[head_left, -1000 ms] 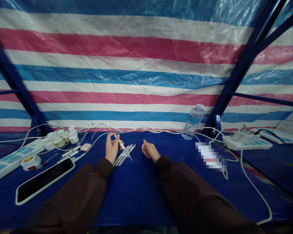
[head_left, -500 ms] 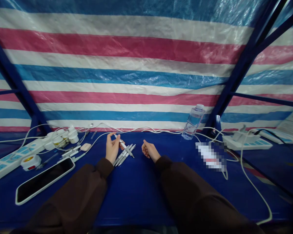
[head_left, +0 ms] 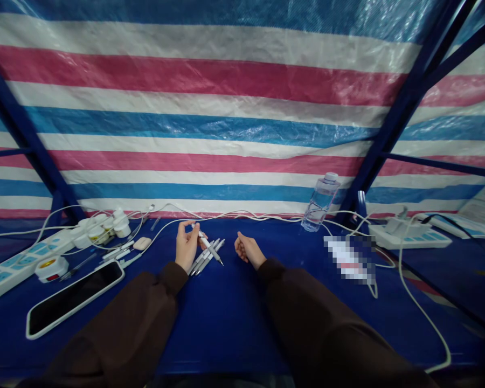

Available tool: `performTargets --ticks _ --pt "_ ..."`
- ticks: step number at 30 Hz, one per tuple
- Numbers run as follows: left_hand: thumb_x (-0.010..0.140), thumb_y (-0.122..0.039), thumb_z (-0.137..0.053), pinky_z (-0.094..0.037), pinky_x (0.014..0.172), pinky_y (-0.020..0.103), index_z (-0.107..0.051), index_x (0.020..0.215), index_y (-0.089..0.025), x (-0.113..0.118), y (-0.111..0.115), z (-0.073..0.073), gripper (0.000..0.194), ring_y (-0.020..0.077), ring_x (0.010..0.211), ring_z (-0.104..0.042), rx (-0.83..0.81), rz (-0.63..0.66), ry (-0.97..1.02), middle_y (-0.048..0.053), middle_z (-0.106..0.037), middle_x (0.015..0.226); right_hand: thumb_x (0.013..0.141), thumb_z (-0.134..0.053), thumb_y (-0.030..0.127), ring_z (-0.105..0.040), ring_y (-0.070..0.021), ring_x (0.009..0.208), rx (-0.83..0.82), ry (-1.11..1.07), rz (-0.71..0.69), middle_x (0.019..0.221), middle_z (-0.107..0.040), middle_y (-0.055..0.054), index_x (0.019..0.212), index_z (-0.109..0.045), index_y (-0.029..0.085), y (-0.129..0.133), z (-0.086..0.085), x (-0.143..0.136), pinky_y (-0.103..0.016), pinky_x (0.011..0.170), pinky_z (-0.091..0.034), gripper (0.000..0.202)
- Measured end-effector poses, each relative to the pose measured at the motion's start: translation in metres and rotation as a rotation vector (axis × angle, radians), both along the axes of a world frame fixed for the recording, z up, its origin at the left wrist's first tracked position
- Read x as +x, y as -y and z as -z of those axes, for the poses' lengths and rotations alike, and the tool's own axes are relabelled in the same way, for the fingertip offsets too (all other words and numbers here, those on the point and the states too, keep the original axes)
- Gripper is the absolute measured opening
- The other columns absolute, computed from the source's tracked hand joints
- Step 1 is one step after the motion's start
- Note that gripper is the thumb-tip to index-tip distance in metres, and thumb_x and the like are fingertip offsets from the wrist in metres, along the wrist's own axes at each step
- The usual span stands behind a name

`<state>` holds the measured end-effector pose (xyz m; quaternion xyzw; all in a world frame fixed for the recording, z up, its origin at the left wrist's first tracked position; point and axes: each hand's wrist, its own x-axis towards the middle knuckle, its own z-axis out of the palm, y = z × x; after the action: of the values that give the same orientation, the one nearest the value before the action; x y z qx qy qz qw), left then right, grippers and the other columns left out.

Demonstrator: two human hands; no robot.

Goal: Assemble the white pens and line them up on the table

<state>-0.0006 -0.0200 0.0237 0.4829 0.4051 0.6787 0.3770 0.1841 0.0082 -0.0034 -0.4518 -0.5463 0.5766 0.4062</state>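
Note:
My left hand [head_left: 187,245] pinches the upper end of a white and grey pen [head_left: 208,246], whose tip points down to the right. Beneath and beside it, several similar pens [head_left: 202,264] lie close together on the blue table [head_left: 226,323], partly hidden by the hand. To the right of the pens, my right hand [head_left: 248,250] rests on its side with the fingers curled in. No object shows in it, and it touches none of the pens.
A phone [head_left: 75,299], a power strip [head_left: 20,264] and a pale case [head_left: 141,243] lie at left. At right stand a clear bottle [head_left: 320,203] and another power strip [head_left: 412,236], with white cables around. Striped sheeting [head_left: 226,124] hangs behind.
The pen in my left hand has shifted very slightly, its tip a little lower and further right. My right hand stays where it was.

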Motion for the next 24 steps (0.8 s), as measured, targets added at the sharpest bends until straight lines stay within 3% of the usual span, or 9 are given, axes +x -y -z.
performTargets --ticks 15,24 --pt "0.075 -0.045 -0.059 -0.039 0.033 0.021 -0.038 0.090 -0.022 0.0008 0.0007 0.0031 0.034 0.0107 0.030 -0.049 -0.060 0.114 -0.058 -0.007 -0.056 0.052 0.077 -0.037 0.062 -0.033 -0.0048 0.029 0.006 0.021 0.000 0.037 -0.041 0.005 0.055 -0.046 0.017 0.0020 -0.0018 -0.0003 -0.017 0.028 -0.018 0.051" --pt "0.076 -0.046 -0.056 -0.045 0.039 0.023 -0.034 0.117 -0.021 -0.0001 -0.0014 0.0053 0.052 0.0117 0.036 -0.054 -0.099 0.155 -0.004 -0.006 -0.059 0.059 0.078 -0.041 0.056 -0.032 -0.0051 0.031 0.017 0.054 -0.023 0.038 -0.041 0.005 0.057 -0.048 0.017 0.0015 -0.0007 -0.0005 -0.017 0.030 -0.019 0.045"
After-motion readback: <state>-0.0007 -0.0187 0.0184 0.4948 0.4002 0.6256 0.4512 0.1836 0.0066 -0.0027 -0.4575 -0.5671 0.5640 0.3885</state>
